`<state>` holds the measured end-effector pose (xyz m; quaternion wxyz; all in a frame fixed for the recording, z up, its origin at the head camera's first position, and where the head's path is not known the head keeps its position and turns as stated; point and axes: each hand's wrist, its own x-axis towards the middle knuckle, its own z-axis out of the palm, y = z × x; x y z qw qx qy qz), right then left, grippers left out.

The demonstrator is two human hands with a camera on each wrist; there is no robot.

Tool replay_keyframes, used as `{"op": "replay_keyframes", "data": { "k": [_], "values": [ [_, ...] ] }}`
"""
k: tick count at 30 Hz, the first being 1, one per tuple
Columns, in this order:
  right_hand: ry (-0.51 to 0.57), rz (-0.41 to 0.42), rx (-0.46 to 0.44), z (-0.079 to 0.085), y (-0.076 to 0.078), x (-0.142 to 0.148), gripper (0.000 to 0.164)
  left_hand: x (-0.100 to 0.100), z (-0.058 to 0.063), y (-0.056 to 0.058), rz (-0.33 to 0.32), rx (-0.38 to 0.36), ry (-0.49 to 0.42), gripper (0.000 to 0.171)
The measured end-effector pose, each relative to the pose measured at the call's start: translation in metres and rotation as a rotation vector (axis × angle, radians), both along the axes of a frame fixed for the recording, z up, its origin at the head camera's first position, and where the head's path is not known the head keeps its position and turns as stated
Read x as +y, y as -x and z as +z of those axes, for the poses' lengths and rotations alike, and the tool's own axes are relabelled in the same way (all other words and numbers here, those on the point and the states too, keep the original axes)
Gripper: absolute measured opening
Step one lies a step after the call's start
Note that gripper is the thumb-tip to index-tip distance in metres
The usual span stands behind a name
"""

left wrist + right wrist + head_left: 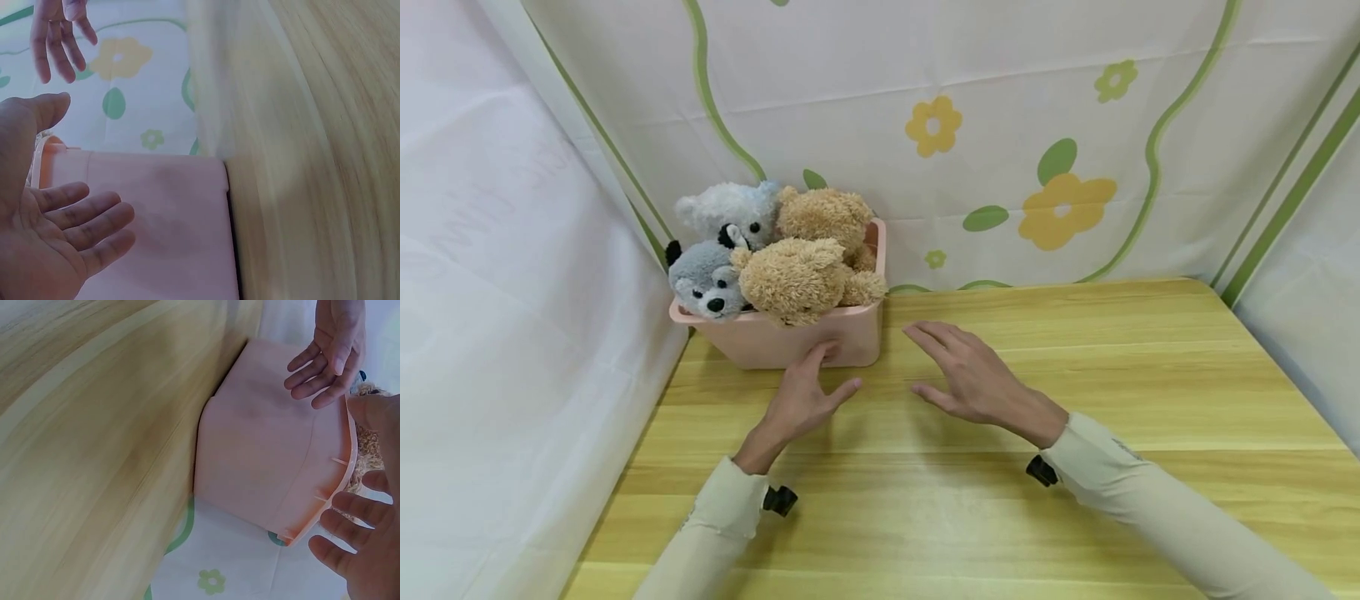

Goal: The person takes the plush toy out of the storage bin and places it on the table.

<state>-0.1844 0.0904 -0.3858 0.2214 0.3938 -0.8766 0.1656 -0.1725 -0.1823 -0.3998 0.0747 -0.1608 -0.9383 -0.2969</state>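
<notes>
A pink bin (760, 346) stands at the back left of the table, filled with plush toys. On top show a tan shaggy plush (793, 279), a second tan plush (823, 218) behind it, a grey dog-like plush (703, 279) and a white and pale blue plush (730, 208). My left hand (805, 396) is just in front of the bin's near wall, fingers extended and thumb apart, holding nothing. To the right of the bin, my right hand (966, 375) hovers above the table with loosely straight fingers and nothing in it.
The wood-grain table (970, 517) runs right up to a white cloth backdrop (1000, 75) printed with flowers and green vines. A plain white cloth (512, 333) hangs along the left side, close to the bin. Another cloth (1315, 325) hangs at the right.
</notes>
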Motion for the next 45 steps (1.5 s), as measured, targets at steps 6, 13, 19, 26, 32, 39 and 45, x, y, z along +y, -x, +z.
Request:
{"op": "replay_keyframes", "data": {
  "k": [6, 13, 19, 26, 32, 39, 45],
  "values": [
    [0.000, 0.010, 0.011, 0.003, 0.001, -0.005, 0.073, -0.003, 0.001, 0.000, 0.011, -0.012, -0.090, 0.064],
    [-0.013, 0.007, -0.001, 0.007, 0.003, -0.011, 0.072, -0.005, 0.003, 0.003, 0.027, -0.052, -0.253, 0.062],
    [-0.012, 0.012, -0.004, 0.010, 0.003, -0.016, 0.073, -0.003, 0.017, -0.003, -0.007, -0.107, -0.434, 0.057],
    [-0.009, 0.015, 0.015, 0.013, 0.004, -0.020, 0.074, -0.003, 0.026, -0.004, 0.007, -0.171, -0.646, 0.053],
    [-0.012, 0.023, 0.015, 0.016, 0.004, -0.023, 0.074, -0.009, 0.011, 0.009, 0.033, -0.202, -0.831, 0.050],
    [-0.017, 0.022, 0.005, 0.021, 0.004, -0.027, 0.074, -0.009, 0.010, 0.012, 0.071, -0.245, -1.099, 0.040],
    [-0.020, 0.023, 0.018, 0.022, 0.005, -0.029, 0.073, -0.011, 0.013, 0.012, 0.054, -0.284, -1.214, 0.035]
  ]
}}
